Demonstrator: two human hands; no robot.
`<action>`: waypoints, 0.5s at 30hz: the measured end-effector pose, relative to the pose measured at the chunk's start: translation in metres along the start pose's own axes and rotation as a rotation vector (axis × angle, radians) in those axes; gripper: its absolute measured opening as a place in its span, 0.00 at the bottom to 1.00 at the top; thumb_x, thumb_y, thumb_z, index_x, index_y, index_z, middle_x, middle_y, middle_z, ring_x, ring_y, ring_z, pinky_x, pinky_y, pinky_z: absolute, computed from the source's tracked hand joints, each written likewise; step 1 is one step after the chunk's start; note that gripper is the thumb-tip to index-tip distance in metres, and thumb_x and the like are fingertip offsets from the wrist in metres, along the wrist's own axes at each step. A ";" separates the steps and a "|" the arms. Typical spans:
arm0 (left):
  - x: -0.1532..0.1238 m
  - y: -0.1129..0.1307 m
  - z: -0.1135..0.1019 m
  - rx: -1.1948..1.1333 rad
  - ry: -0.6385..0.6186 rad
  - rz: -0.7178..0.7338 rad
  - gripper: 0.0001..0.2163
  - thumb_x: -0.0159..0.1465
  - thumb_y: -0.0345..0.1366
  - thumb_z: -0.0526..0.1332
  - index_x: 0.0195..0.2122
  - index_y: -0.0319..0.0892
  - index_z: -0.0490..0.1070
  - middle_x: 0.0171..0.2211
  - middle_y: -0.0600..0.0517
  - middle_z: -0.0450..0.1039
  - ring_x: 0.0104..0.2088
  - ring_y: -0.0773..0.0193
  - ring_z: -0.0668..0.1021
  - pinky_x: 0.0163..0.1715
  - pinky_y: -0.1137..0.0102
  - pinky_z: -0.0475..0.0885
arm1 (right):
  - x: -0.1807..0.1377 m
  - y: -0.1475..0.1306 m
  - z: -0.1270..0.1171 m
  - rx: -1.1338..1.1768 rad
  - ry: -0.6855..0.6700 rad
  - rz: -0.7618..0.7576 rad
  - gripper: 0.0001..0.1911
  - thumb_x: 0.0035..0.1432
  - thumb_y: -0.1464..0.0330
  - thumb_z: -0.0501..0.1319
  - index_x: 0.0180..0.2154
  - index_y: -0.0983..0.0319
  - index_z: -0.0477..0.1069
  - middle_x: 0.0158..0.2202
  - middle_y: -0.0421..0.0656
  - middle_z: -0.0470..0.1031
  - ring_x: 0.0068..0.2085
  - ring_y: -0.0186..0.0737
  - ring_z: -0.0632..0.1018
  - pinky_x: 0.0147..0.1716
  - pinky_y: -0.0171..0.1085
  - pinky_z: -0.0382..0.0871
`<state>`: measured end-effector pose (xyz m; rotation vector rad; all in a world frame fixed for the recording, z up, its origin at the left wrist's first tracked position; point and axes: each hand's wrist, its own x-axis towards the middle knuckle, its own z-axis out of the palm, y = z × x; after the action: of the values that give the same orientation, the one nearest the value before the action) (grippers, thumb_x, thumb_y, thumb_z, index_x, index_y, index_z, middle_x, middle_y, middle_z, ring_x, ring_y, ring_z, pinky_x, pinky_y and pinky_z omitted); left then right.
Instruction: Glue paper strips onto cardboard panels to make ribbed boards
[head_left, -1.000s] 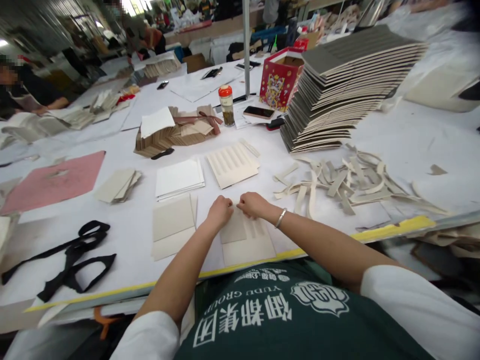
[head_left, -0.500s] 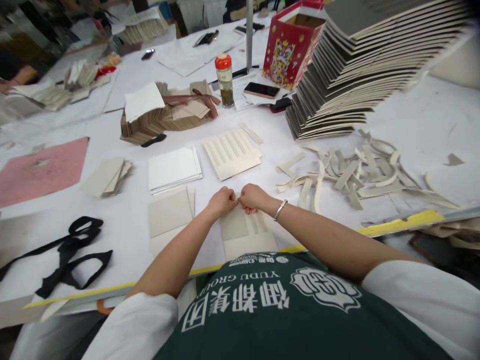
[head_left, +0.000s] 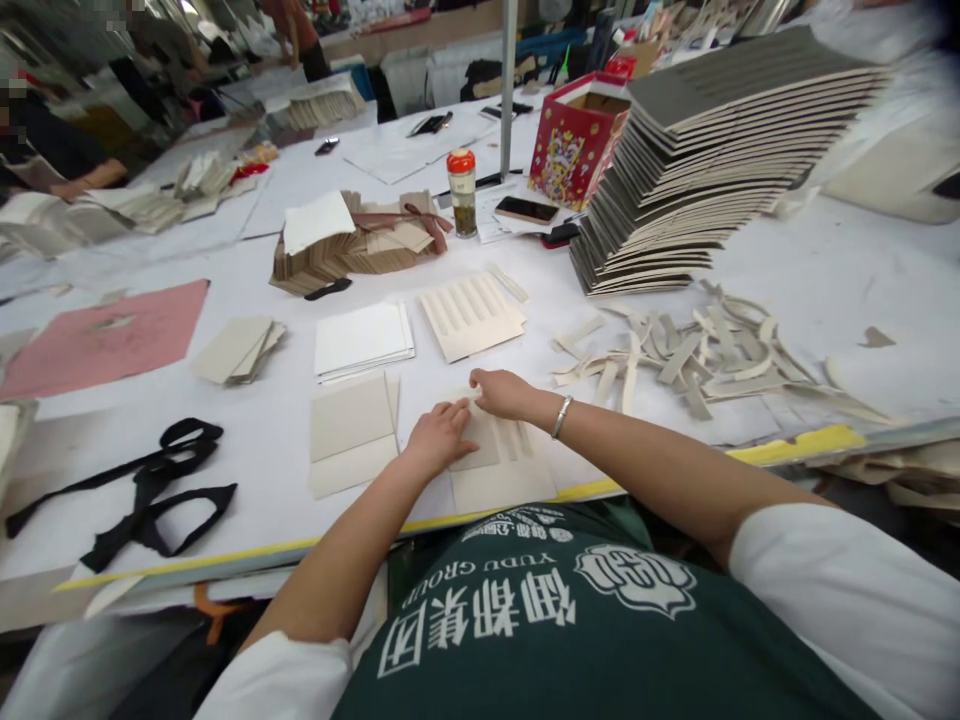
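Note:
A cream slotted card [head_left: 502, 472] lies at the table's front edge with a smaller grey card on its left half. My left hand [head_left: 439, 436] lies flat on the grey card, fingers stretched out. My right hand [head_left: 504, 393], with a silver bangle at the wrist, rests on the card's top edge with its fingers curled down onto it. To the left lies a grey card on a cream sheet [head_left: 351, 430]. Beyond are a slotted card stack [head_left: 472, 315] and a white sheet stack [head_left: 363, 340].
A tall pile of grey boards [head_left: 705, 160] stands at the right, with several loose card strips [head_left: 690, 355] before it. Black straps [head_left: 150, 495] lie at the left, a pink sheet [head_left: 105, 335] behind them. Bottle [head_left: 463, 192], phone [head_left: 526, 209], red box [head_left: 574, 150] farther back. A person sits far left.
My left hand has dropped from a pinch beside the right hand and now lies flat on the grey card. The right hand stays at the card's top edge.

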<state>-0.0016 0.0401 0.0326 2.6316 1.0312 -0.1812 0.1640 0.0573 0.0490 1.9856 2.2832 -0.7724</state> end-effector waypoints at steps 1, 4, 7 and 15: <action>0.002 0.001 -0.004 0.023 -0.018 -0.004 0.20 0.54 0.41 0.61 0.46 0.42 0.62 0.57 0.46 0.56 0.53 0.51 0.62 0.47 0.60 0.63 | 0.004 -0.002 -0.001 -0.058 -0.009 -0.044 0.19 0.51 0.72 0.55 0.47 0.66 0.64 0.42 0.51 0.73 0.43 0.44 0.73 0.38 0.35 0.64; 0.006 0.003 -0.009 0.071 -0.037 -0.021 0.21 0.54 0.43 0.60 0.47 0.43 0.61 0.57 0.47 0.57 0.52 0.50 0.62 0.44 0.60 0.64 | 0.013 -0.010 -0.004 -0.204 -0.095 -0.111 0.15 0.52 0.71 0.55 0.42 0.68 0.69 0.42 0.53 0.73 0.43 0.46 0.72 0.38 0.35 0.63; 0.005 0.004 -0.006 0.071 -0.026 -0.042 0.23 0.54 0.44 0.60 0.49 0.43 0.60 0.56 0.47 0.59 0.51 0.51 0.63 0.43 0.61 0.65 | 0.003 -0.019 -0.004 -0.231 -0.151 -0.102 0.12 0.51 0.70 0.55 0.36 0.70 0.71 0.38 0.53 0.74 0.41 0.46 0.73 0.36 0.35 0.63; 0.000 0.000 0.004 -0.048 0.010 -0.071 0.31 0.53 0.41 0.60 0.57 0.43 0.50 0.55 0.48 0.60 0.54 0.55 0.61 0.48 0.65 0.62 | -0.069 -0.021 0.003 -0.192 0.030 -0.232 0.11 0.56 0.72 0.50 0.40 0.66 0.66 0.40 0.51 0.70 0.40 0.41 0.71 0.35 0.34 0.62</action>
<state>-0.0017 0.0395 0.0291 2.5576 1.1198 -0.1574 0.1570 -0.0094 0.0759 1.6850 2.5268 -0.5121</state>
